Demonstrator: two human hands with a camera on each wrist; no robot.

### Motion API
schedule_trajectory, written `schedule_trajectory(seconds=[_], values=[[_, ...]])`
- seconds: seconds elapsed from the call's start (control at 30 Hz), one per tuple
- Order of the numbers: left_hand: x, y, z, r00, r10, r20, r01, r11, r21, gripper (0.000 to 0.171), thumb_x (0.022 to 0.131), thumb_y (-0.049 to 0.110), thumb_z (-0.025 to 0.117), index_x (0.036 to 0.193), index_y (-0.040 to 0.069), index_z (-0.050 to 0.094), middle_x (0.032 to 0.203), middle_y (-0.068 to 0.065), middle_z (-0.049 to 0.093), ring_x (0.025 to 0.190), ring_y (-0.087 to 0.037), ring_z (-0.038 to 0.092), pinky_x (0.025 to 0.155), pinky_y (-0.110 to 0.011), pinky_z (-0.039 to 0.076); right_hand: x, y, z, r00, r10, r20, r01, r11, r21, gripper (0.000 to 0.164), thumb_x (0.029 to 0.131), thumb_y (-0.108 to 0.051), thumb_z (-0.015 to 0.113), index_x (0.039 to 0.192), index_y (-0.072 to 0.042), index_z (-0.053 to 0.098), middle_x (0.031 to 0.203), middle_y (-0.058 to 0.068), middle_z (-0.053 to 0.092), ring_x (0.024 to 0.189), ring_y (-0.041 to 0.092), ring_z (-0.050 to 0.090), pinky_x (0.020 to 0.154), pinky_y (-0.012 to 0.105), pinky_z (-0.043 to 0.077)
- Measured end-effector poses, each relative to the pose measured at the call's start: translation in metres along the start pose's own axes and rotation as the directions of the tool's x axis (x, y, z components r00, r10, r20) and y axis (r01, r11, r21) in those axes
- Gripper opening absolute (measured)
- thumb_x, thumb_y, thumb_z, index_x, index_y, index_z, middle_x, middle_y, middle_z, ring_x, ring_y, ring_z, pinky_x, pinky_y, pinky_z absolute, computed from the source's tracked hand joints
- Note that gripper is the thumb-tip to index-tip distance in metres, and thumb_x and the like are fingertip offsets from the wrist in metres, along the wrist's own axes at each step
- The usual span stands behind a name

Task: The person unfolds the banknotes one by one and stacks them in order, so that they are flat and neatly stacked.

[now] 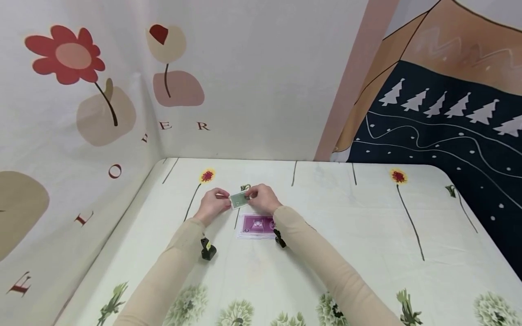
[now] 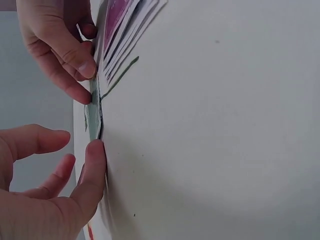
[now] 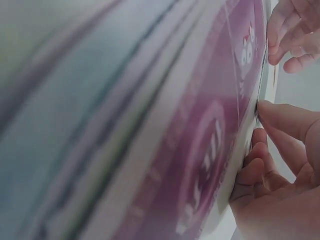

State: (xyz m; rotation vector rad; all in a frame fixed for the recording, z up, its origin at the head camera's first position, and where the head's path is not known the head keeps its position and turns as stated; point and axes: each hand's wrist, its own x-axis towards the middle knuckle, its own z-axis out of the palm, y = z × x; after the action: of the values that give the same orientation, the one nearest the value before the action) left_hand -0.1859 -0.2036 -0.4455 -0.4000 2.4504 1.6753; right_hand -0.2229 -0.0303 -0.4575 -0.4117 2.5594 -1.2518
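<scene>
A small green play-money bill (image 1: 238,200) with a pale border lies between my two hands, low over the tabletop. My right hand (image 1: 264,198) pinches its right end between thumb and index finger. At the left end, the thumb of my left hand (image 1: 213,206) touches the edge, while the other fingers stand apart from it, as the left wrist view shows. Nearer to me lies a stack of bills (image 1: 257,225) with a purple one on top, its right end partly behind my right sleeve. Whether several green bills lie together I cannot tell.
The table is covered by a white cloth (image 1: 359,226) printed with flowers. Behind it hangs a patterned fabric wall (image 1: 261,81), and another stands along the left side. Black wrist cameras (image 1: 208,250) sit under both forearms, the right one close to the purple stack.
</scene>
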Motion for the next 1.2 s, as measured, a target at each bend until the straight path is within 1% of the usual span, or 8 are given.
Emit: schedule_trajectory(seconds=[0.17,0.4,0.57,0.77,0.9,1.03,1.13,1.2], values=[[0.002,-0.001,0.002,1.0,-0.021,0.0,0.021,0.998,-0.063,0.035,0.079,-0.012,0.056,0.114,-0.012,0.053,0.108,-0.024,0.056,0.084,-0.021,0.059,0.074,-0.024,0.055,0.0,0.002,0.001,0.999,0.003,-0.032,-0.003,1.0,-0.01,0.019,0.082,-0.001,0.072,0.1,-0.006,0.073,0.086,0.001,0.058,0.081,0.015,0.052,0.073,0.028,0.045],[0.004,-0.002,0.004,0.999,-0.037,0.003,0.037,0.993,-0.115,0.037,0.08,-0.011,0.057,0.117,-0.012,0.052,0.103,-0.019,0.055,0.078,-0.015,0.057,0.074,-0.024,0.054,-0.002,0.0,0.001,1.0,0.009,-0.029,-0.01,1.0,-0.018,0.02,0.083,-0.002,0.071,0.102,-0.007,0.073,0.083,0.0,0.057,0.078,0.014,0.051,0.071,0.027,0.043],[0.004,0.0,0.008,1.0,-0.019,0.005,0.019,0.997,-0.079,0.034,0.083,-0.009,0.059,0.116,-0.01,0.053,0.102,-0.017,0.054,0.08,-0.017,0.056,0.075,-0.027,0.053,-0.002,-0.001,0.0,1.0,0.015,-0.019,-0.015,1.0,-0.015,0.02,0.084,-0.002,0.07,0.103,-0.007,0.072,0.082,0.0,0.056,0.077,0.014,0.049,0.07,0.027,0.042],[0.005,0.0,0.01,0.999,0.002,-0.04,-0.004,0.999,-0.044,0.027,0.084,-0.009,0.061,0.111,-0.009,0.056,0.096,-0.013,0.054,0.078,-0.016,0.054,0.069,-0.024,0.051,-0.002,-0.001,-0.001,1.0,0.003,0.018,-0.002,1.0,-0.024,0.024,0.083,0.001,0.068,0.106,-0.007,0.072,0.083,0.0,0.056,0.078,0.015,0.05,0.071,0.027,0.043],[0.006,0.0,0.01,0.998,0.023,-0.053,-0.025,0.999,-0.038,0.026,0.083,-0.01,0.06,0.108,-0.008,0.056,0.093,-0.012,0.053,0.077,-0.016,0.053,0.067,-0.023,0.05,-0.002,-0.001,-0.005,0.998,-0.009,0.068,0.011,1.0,-0.028,0.031,0.081,0.003,0.066,0.11,-0.007,0.07,0.09,0.002,0.057,0.084,0.016,0.052,0.076,0.029,0.045],[0.006,0.0,0.011,0.998,0.048,-0.03,-0.05,0.998,-0.046,0.027,0.083,-0.01,0.059,0.11,-0.008,0.055,0.096,-0.014,0.054,0.082,-0.018,0.053,0.07,-0.024,0.05,-0.006,0.002,-0.011,0.992,-0.017,0.123,0.02,0.999,-0.026,0.035,0.082,0.0,0.063,0.116,-0.009,0.068,0.103,0.004,0.058,0.095,0.018,0.054,0.084,0.033,0.047],[0.005,0.0,0.013,0.998,0.064,-0.012,-0.065,0.996,-0.064,0.027,0.084,-0.009,0.058,0.111,-0.007,0.055,0.101,-0.016,0.055,0.088,-0.02,0.053,0.075,-0.026,0.05,-0.011,0.008,-0.018,0.989,-0.05,0.136,0.05,0.999,0.004,0.035,0.086,-0.004,0.064,0.121,-0.008,0.065,0.114,0.008,0.059,0.101,0.021,0.056,0.087,0.036,0.048],[0.004,0.001,0.015,0.997,0.074,0.0,-0.074,0.994,-0.08,0.027,0.086,-0.009,0.056,0.112,-0.006,0.055,0.104,-0.017,0.055,0.091,-0.021,0.052,0.076,-0.027,0.05,-0.015,0.013,-0.023,0.99,-0.074,0.122,0.071,0.997,0.028,0.034,0.088,-0.006,0.063,0.122,-0.008,0.065,0.119,0.01,0.059,0.103,0.023,0.057,0.088,0.037,0.049]])
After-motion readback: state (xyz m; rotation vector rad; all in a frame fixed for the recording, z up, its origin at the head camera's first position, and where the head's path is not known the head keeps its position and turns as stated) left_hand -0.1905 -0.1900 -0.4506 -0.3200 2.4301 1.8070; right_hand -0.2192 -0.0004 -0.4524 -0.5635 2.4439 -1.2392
